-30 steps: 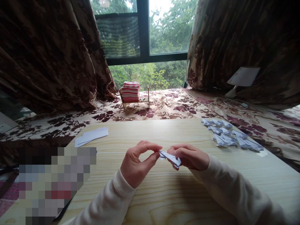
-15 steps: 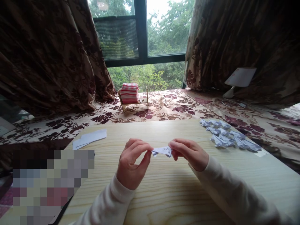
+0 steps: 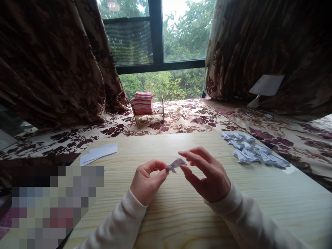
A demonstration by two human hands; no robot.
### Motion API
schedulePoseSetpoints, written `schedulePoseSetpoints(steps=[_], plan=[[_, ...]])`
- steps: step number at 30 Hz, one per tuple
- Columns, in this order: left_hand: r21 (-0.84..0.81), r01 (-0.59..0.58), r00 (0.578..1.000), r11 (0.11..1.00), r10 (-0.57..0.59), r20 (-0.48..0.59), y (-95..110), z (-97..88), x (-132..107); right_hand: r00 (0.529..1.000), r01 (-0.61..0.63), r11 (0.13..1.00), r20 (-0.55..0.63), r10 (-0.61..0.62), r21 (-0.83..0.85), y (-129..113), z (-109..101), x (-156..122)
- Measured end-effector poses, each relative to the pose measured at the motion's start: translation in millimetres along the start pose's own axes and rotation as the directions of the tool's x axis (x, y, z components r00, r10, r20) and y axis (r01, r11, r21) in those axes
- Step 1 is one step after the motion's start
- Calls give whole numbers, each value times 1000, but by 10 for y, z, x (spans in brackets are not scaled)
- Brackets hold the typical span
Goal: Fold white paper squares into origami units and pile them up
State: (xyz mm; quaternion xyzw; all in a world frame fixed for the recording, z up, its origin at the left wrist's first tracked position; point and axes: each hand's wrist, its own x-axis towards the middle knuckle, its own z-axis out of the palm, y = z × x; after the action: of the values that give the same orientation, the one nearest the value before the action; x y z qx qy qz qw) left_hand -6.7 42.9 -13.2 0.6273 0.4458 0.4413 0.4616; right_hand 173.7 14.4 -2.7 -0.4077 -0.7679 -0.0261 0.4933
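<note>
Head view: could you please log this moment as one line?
left hand: pinches folded paper piece | right hand: open beside it | table: pile of folded pieces, flat sheets

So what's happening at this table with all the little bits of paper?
A person in a pale long-sleeved top is working a small folded paper piece over a wooden table. The left hand pinches one end of it between thumb and forefinger; the right hand is open and spread beside its other end. A pile of similar folded pieces lies at the table's far right, and a few flat sheets lie at its far left.
</note>
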Motion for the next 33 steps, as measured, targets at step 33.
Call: schedulePoseSetpoints(steps=[33], plan=[[-94, -33, 996, 995, 25, -80, -84, 27, 0, 748, -643, 628, 186, 637, 438, -61, 111, -14]])
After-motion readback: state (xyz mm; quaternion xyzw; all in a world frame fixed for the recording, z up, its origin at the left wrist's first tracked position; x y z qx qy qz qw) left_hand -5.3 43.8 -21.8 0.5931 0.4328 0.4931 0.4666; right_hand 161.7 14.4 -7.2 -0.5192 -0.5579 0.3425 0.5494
